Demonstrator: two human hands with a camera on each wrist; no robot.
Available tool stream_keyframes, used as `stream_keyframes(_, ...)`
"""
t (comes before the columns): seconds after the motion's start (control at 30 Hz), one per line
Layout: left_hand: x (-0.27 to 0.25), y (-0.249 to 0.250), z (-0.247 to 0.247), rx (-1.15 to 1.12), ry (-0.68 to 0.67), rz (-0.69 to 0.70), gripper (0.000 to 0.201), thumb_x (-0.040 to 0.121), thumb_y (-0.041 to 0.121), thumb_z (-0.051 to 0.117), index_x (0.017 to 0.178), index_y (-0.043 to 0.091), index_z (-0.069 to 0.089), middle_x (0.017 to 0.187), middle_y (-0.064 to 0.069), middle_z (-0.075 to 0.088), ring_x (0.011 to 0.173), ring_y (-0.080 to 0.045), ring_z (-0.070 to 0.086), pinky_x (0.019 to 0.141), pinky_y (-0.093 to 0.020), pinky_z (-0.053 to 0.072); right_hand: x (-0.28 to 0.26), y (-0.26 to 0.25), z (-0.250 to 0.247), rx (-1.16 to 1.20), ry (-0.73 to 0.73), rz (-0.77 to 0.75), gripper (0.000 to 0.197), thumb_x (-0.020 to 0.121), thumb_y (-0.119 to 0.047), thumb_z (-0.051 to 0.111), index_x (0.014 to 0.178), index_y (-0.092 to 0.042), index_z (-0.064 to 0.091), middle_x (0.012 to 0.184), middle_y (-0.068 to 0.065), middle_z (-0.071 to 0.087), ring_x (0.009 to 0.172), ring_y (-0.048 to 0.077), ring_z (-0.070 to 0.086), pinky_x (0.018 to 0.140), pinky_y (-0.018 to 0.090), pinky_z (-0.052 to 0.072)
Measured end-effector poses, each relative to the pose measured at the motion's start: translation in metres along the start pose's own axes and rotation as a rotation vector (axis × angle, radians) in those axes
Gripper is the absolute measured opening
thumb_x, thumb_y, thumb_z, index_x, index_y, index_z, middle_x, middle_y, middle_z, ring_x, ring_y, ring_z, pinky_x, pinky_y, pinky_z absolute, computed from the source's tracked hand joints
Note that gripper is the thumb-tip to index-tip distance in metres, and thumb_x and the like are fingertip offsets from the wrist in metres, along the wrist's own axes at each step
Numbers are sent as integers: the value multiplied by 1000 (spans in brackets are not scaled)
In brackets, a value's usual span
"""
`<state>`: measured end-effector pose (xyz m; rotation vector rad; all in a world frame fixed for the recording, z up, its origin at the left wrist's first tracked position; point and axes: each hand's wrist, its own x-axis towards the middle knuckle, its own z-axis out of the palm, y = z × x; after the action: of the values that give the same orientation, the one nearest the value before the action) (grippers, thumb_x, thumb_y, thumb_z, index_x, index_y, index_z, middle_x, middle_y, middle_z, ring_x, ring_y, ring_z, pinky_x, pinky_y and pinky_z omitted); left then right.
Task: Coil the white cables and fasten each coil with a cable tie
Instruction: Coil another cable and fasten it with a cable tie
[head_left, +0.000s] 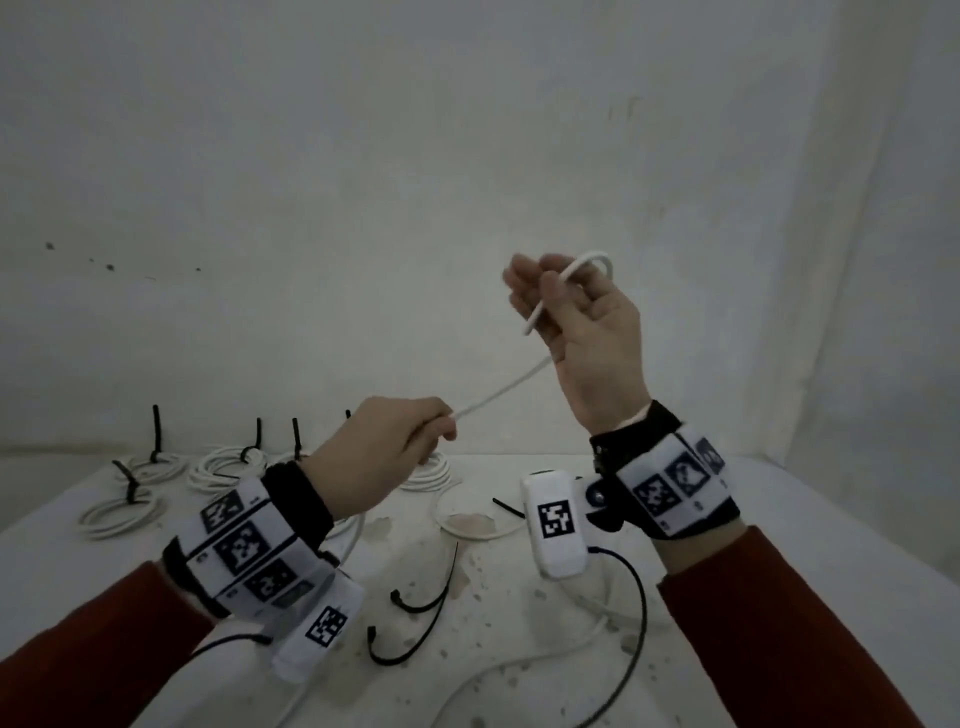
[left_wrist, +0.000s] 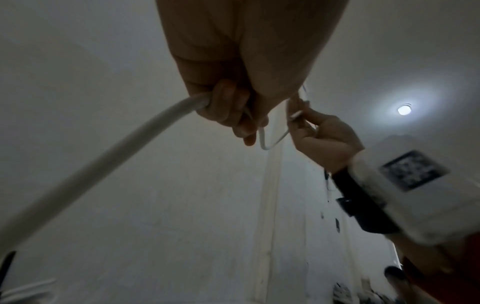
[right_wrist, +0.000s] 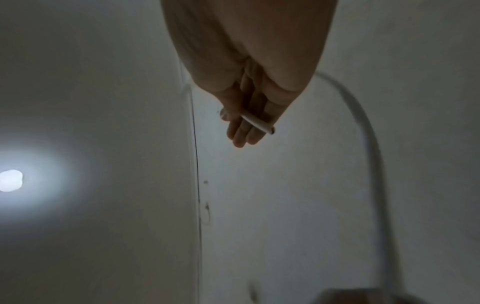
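Far left of the surface (head_left: 545, 587), around 9 o'clock: four finished coils (head_left: 120, 514), white, each cinched with a black tie, tails sticking up; a fifth coil sits partly hidden behind the left hand. Left hand (head_left: 382, 457) raised off the surface, fingers (left_wrist: 228, 109) curled round the white cable (head_left: 498, 397), thumb and forefinger pinching it where it exits toward 2 o'clock. Cable runs taut-ish up and right to the right hand (head_left: 584, 332), which is higher, near centre. Right hand fingers (right_wrist: 244, 131) mostly straight and close together, cable end laid across them and held under the thumb, a small loop arching over the top at 12 o'clock. Below the hands at 6 o'clock: two loose black cable ties (head_left: 421, 605) lying curved on the surface, another short one near 5 o'clock, plus loose white cable trailing across the stained surface. Both wrists wear marker bands and white camera boxes.
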<state>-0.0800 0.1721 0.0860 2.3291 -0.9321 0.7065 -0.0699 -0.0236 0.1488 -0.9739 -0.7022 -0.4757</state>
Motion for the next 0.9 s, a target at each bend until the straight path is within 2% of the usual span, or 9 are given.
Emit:
stream_keyframes(0.13,4,4,4,229,-100,102,39,94,43,32,91,18,62,59,16,46,52,-4,43,54,-17,31,-6,21,-9,-827,-283,-90,19,92,6,51,92,-10,63,85,2,71,85,14,70,83,25,54)
stream_keyframes(0.27,7,4,-1,416,-144,1,28,100,32,37,101,15,59,81,5,54,71,-14,43,66,-33,39,-16,22,-10,-1303,-730,140,20,97,-8,46,103,-8,65,89,1,72,79,8,66,77,22,50)
stream_keyframes(0.33,6,0,-3,421,-127,-8,30,99,38,36,96,17,57,74,10,46,70,-15,43,67,-38,43,-21,20,-8,-1304,-774,263,21,99,-10,43,104,-8,63,78,-2,69,64,1,61,64,18,46)
stream_keyframes(0.4,2,-4,-5,324,-68,48,31,97,45,39,91,19,55,65,13,42,63,-8,43,61,-31,40,-24,17,-7,-1259,-727,325,24,101,-15,41,102,-9,64,68,-5,60,60,1,54,61,18,39)
stream_keyframes(0.5,-3,-7,-10,172,16,98,39,88,54,36,95,20,56,62,18,46,64,4,50,56,-16,33,-31,12,-3,-1335,-771,395,56,98,-53,28,83,-17,68,64,-8,50,64,7,50,66,25,36)
stream_keyframes(0.6,-4,-5,-15,125,36,88,37,85,56,34,112,33,47,68,20,51,69,10,51,57,-20,39,-38,16,1,-1367,-898,439,70,84,-70,20,58,-16,56,54,-7,47,53,11,46,62,29,36)
stream_keyframes(0.73,-6,-2,-21,155,-11,263,36,90,50,37,126,44,43,77,20,47,69,1,46,59,-28,46,-39,18,-1,-1093,-1022,592,59,93,-52,49,45,-22,33,40,-11,29,39,10,23,49,27,24)
stream_keyframes(0.8,-5,-5,-24,168,-67,330,34,94,51,33,124,43,46,77,17,42,69,-1,41,58,-28,44,-41,18,-2,-887,-1107,648,55,93,-43,46,43,-23,34,39,-8,29,38,11,22,45,23,23)
stream_keyframes(0.9,-5,-7,-30,153,-135,331,38,93,61,24,114,43,50,76,23,42,71,3,42,61,-18,38,-46,16,0,-734,-1155,672,55,96,-37,37,46,-14,35,42,-2,29,40,16,21,44,27,20)
